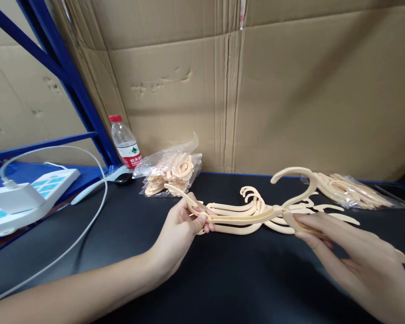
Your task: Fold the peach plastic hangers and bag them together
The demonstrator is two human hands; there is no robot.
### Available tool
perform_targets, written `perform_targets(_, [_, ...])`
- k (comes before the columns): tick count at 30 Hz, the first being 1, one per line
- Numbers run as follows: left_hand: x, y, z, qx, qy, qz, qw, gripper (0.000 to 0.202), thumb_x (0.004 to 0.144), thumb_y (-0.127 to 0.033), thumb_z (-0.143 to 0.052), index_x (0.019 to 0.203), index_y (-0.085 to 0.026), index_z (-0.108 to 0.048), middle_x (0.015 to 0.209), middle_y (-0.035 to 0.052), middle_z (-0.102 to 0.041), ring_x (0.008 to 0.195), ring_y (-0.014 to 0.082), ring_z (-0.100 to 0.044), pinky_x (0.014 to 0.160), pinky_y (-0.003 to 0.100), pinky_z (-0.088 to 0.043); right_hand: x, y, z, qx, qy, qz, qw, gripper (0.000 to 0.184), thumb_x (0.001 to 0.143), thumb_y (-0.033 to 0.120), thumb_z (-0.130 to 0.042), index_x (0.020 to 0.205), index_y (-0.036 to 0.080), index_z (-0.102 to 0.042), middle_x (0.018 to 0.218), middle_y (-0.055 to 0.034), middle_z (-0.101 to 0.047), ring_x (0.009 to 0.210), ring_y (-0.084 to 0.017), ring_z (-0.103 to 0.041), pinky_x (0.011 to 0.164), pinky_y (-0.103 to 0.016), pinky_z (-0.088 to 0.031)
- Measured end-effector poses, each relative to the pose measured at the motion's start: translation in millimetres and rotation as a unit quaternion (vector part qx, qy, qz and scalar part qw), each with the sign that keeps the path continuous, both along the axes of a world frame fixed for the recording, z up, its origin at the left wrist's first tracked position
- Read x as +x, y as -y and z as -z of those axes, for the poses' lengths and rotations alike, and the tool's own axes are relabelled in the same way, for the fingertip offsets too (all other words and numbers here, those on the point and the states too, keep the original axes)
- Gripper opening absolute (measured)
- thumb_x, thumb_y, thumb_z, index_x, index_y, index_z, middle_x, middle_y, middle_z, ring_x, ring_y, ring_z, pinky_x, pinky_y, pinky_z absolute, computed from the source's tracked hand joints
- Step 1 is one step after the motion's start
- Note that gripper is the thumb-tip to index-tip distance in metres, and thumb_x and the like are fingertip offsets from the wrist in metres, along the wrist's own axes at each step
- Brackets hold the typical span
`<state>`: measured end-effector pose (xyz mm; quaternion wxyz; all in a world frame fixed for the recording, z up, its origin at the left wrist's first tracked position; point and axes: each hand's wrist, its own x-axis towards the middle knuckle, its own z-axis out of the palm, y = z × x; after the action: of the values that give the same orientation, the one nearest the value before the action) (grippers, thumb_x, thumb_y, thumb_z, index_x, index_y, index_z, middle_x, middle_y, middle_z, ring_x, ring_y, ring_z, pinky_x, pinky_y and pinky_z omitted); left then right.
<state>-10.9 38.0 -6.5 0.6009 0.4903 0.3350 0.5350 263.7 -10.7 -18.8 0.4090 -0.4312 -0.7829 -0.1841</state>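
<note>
While both forearms reach in from the near edge, the left hand pinches one arm of a cream plastic hanger, thumb on top and fingers curled beneath. The right hand grips the other arm, fingers extended and pressed together along it. The hanger is held level just above the black tabletop, hook upward. Directly behind it, a row of loose hangers lies flat on the table. Left: a white cable and white power strip. Farther back, two clear bags of hangers, a water bottle, then a cardboard wall and blue shelf frame.
</note>
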Motion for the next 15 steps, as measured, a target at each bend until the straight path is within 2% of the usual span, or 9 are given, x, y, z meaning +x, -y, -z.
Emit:
perform_targets(3, [1,2,-2.1,-0.025,0.032,0.01,0.999,0.022,0.072,-0.012,-0.072,0.072,-0.016,-0.05,0.081,0.0016,-0.068,0.066,0.0107,-0.064,0.069,0.022,-0.052,2,-2,0.4,-0.027,-0.033,0.016,0.999,0.02,0.091,0.026,-0.053,0.109,0.023,-0.061,0.098,-0.0031,-0.073,0.079,-0.02,-0.071,0.065,-0.026,-0.058])
perform_targets(6, [2,5,-3.7,-0.046,0.047,0.015,0.998,0.026,0.071,-0.013,-0.076,0.07,-0.015,-0.05,0.09,0.0045,-0.07,0.077,0.0135,-0.068,0.077,0.024,-0.054,4,-7,0.1,-0.048,-0.057,0.014,0.997,0.019,0.091,0.028,-0.053,0.108,0.024,-0.062,0.096,-0.0027,-0.072,0.077,-0.019,-0.07,0.061,-0.025,-0.056])
perform_targets(10, [6,15,0.5,-0.096,-0.004,0.038,0.995,0.025,0.075,-0.018,-0.073,0.073,-0.016,-0.049,0.088,0.0048,-0.069,0.067,0.0116,-0.067,0.067,0.022,-0.055,7,-14,-2.8,-0.058,-0.053,0.009,0.997,0.019,0.093,0.027,-0.052,0.108,0.024,-0.061,0.099,-0.0039,-0.069,0.085,-0.02,-0.068,0.07,-0.029,-0.055])
perform_targets(12, [9,23,3.4,-0.113,-0.083,0.114,0.983,0.02,0.079,-0.021,-0.068,0.075,-0.017,-0.049,0.088,0.0055,-0.069,0.063,0.0123,-0.067,0.061,0.023,-0.054,10,-17,-3.8,-0.071,-0.046,0.0,0.996,0.018,0.093,0.025,-0.051,0.108,0.025,-0.06,0.1,-0.0047,-0.066,0.088,-0.02,-0.066,0.07,-0.029,-0.054])
perform_targets(13, [9,28,3.9,-0.092,-0.137,0.17,0.972,0.017,0.081,-0.021,-0.065,0.076,-0.017,-0.05,0.089,0.0064,-0.069,0.064,0.0138,-0.067,0.06,0.024,-0.055,11,-18,-3.7,-0.079,-0.043,-0.006,0.996,0.017,0.093,0.024,-0.051,0.107,0.025,-0.06,0.1,-0.0047,-0.066,0.088,-0.02,-0.065,0.07,-0.029,-0.053])
perform_targets(14, [9,33,3.5,-0.041,-0.194,0.223,0.954,0.013,0.082,-0.021,-0.062,0.077,-0.017,-0.051,0.089,0.0077,-0.07,0.066,0.0159,-0.068,0.061,0.026,-0.055,12,-19,-2.9,-0.089,-0.038,-0.012,0.995,0.017,0.093,0.023,-0.051,0.107,0.025,-0.061,0.099,-0.0046,-0.065,0.087,-0.02,-0.064,0.069,-0.028,-0.053])
perform_targets(15, [9,37,2.2,0.043,-0.252,0.263,0.93,0.009,0.084,-0.018,-0.06,0.078,-0.017,-0.054,0.091,0.0093,-0.07,0.073,0.0182,-0.069,0.065,0.027,-0.055,12,-20,-1.7,-0.103,-0.032,-0.017,0.994,0.018,0.093,0.023,-0.05,0.108,0.025,-0.061,0.099,-0.0045,-0.065,0.087,-0.019,-0.064,0.07,-0.028,-0.053])
